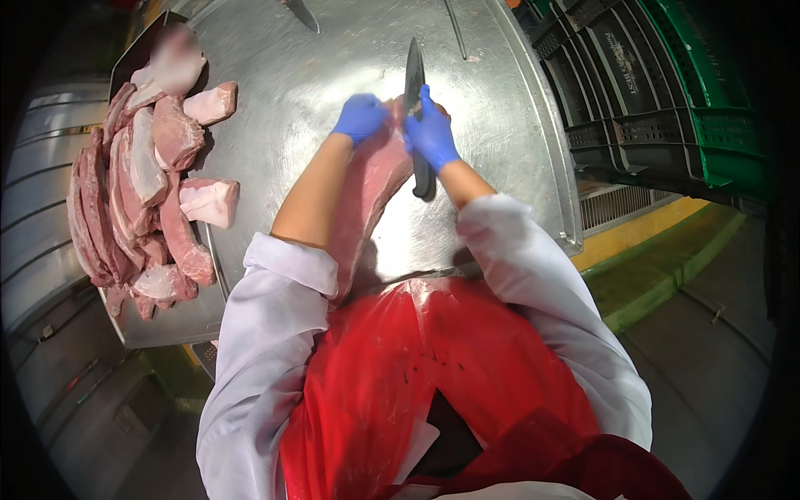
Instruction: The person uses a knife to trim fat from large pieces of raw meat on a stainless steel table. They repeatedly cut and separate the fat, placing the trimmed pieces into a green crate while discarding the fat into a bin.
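A long strip of pink meat (371,183) lies on the steel table (308,92), stretching from between my hands back toward my red apron. My left hand (360,117), in a blue glove, is closed at the strip's far left edge, its fingertips partly hidden against the meat. In my right hand (432,137), also gloved in blue, is a knife (414,73) with a black handle. Its blade points away from me, over the strip's far end. The handle's butt sticks out below that hand. A small reddish bit of meat shows beside the right fingers.
Several cut meat pieces (150,192) are heaped in a metal tray (137,329) on the left. Another knife (302,14) and a thin metal rod (456,29) lie at the table's far side. Black crates (617,75) and a green crate (725,137) stand at right.
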A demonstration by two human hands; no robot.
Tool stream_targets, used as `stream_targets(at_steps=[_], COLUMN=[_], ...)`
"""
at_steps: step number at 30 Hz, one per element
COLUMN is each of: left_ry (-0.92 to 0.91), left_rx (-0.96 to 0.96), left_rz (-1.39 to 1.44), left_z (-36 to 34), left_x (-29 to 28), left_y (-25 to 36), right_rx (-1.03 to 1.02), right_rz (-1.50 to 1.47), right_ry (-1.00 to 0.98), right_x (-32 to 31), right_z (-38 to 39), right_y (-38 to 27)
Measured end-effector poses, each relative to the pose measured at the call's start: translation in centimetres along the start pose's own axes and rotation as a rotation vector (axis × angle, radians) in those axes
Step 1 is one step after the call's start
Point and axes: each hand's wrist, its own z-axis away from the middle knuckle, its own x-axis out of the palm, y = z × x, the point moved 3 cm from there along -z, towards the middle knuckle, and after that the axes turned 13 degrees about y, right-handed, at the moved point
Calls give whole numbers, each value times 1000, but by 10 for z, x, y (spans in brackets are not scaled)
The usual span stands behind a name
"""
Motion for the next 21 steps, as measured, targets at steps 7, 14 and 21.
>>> stream_targets(at_steps=[7,14,21], left_ry=[108,16,72], left_rx=[113,28,67], left_rz=[-80,280,496], left_z=[-1,27,50], left_x=[-26,-43,-101], left_y=[25,77,67], right_rx=[-18,-181,2], right_rz=[191,196,105], right_ry=[-496,-436,-612], right_x=[-37,19,6], right_z=[87,28,127], right_y=[-3,12,0])
